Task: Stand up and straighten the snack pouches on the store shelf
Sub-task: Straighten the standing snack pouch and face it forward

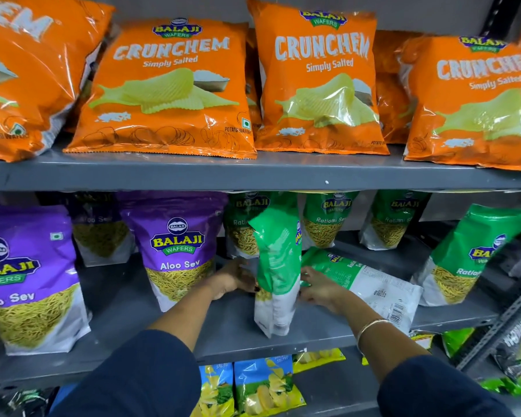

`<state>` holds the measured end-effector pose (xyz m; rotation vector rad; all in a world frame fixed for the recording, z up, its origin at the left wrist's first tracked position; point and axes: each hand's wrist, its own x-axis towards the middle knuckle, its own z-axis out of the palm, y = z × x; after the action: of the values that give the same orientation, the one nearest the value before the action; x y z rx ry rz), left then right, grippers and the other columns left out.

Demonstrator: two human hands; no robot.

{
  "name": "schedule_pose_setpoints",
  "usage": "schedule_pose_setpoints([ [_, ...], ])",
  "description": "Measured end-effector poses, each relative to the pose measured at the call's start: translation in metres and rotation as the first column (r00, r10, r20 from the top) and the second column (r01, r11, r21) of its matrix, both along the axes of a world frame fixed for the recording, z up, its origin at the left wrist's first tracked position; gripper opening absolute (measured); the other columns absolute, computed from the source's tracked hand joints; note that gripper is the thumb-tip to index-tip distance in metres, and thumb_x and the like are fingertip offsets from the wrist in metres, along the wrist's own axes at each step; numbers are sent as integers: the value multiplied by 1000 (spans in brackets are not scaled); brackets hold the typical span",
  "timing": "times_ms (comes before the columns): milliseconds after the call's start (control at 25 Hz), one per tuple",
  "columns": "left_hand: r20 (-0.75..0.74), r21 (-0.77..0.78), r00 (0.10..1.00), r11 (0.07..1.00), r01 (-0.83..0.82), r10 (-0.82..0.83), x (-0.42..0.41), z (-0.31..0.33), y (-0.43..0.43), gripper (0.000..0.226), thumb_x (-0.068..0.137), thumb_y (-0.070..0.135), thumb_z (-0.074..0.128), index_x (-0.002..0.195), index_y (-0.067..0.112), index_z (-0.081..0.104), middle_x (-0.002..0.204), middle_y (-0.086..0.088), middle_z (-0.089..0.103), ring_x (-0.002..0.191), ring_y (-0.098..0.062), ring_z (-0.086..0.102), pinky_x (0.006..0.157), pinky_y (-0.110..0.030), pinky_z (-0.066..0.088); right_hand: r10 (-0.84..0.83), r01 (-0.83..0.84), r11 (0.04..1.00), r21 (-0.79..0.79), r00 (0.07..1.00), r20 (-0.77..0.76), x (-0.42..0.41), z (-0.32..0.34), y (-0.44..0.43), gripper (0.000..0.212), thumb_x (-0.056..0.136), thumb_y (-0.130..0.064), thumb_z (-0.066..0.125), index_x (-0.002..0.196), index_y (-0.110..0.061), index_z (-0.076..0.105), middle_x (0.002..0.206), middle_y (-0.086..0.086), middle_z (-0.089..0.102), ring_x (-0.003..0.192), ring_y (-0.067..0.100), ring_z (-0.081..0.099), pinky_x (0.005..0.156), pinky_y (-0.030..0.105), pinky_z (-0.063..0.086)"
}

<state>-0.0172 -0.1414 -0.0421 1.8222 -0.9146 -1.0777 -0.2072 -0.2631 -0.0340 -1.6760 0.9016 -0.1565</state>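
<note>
A green Ratlami Sev pouch [276, 266] stands upright on the middle shelf [223, 326], turned side-on to me. My left hand [233, 278] presses its left side and my right hand [319, 287] presses its right side, so both hold it. Just right of it another green pouch [370, 284] lies flat on its back, partly under my right hand. Further green pouches [328, 221] stand at the back, and one [469, 254] leans at the right. Purple Aloo Sev pouches [178, 251] stand upright on the left.
Orange Crunchem bags [169, 85] fill the upper shelf, whose grey front edge [253, 176] overhangs the work area. Blue and yellow chip bags [262, 386] sit on the shelf below. A slotted metal upright [500, 329] runs diagonally at the right.
</note>
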Motion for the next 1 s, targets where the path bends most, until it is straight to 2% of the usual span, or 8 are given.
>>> schedule_pose_setpoints([
  [80, 107, -4, 994, 1000, -24, 24, -6, -3, -2, 85, 71, -9, 71, 143, 7, 28, 141, -13, 44, 132, -25, 42, 102, -34, 45, 213, -214, 977, 6, 967, -140, -2, 0, 1, 94, 74, 5, 71, 149, -12, 15, 157, 11, 20, 140, 28, 28, 114, 48, 30],
  [160, 143, -30, 990, 999, -12, 16, -8, -2, -4, 106, 67, -5, 77, 149, 11, 12, 155, -10, 24, 142, -26, 27, 113, -41, 35, 269, -273, 962, -1, 948, -169, -1, -2, 7, 107, 72, -12, 78, 150, -18, 6, 160, 8, 11, 147, 26, 8, 122, 46, 10],
  [320, 27, 118, 975, 969, 215, -219, -9, 2, -5, 72, 78, -5, 66, 141, 5, 34, 143, -3, 44, 137, -19, 35, 118, -37, 26, 176, -177, 984, -5, 982, -74, -1, -2, 15, 88, 79, -11, 73, 143, -9, 13, 152, 14, 28, 126, 17, 34, 99, 24, 30],
  [520, -222, 203, 969, 966, 157, -111, 13, 14, 7, 35, 88, -13, 46, 108, 15, 54, 72, 5, 73, 77, -6, 69, 86, -23, 53, 116, -117, 992, -57, 993, -20, -12, -2, 5, 72, 86, -9, 65, 145, -5, 25, 148, 16, 36, 133, 30, 41, 113, 38, 33],
  [600, -160, 144, 985, 985, 91, -68, 15, 17, 10, 54, 85, -14, 51, 123, 23, 40, 84, -3, 63, 81, -13, 62, 75, -26, 55, 42, -42, 999, -2, 998, 38, -15, 1, 2, 62, 88, 2, 58, 142, -5, 29, 143, 22, 40, 121, 32, 49, 102, 42, 42],
  [680, -17, 97, 998, 993, 64, -62, 10, 16, 10, 67, 80, -12, 60, 138, 11, 35, 106, -11, 62, 102, -21, 59, 91, -35, 51, 87, -91, 993, 79, 995, 52, -17, 4, -2, 62, 86, 13, 52, 140, -6, 30, 144, 21, 42, 109, 25, 50, 87, 36, 45],
  [840, -16, 62, 988, 986, 155, -154, -2, 10, 8, 64, 77, -8, 66, 136, 4, 42, 142, -16, 50, 132, -25, 45, 111, -29, 32, 276, -269, 939, 216, 961, -2, -13, 5, -1, 92, 80, 9, 64, 150, -17, 10, 156, 7, 27, 138, 23, 33, 115, 38, 30],
  [1000, 52, 110, 977, 974, 199, -206, -8, 10, 13, 61, 79, -2, 67, 136, 4, 45, 143, -13, 48, 133, -25, 44, 115, -35, 32, 277, -275, 958, 81, 961, -4, -4, 7, 6, 78, 78, 1, 70, 143, -9, 29, 146, 11, 44, 139, 28, 35, 121, 42, 20],
])
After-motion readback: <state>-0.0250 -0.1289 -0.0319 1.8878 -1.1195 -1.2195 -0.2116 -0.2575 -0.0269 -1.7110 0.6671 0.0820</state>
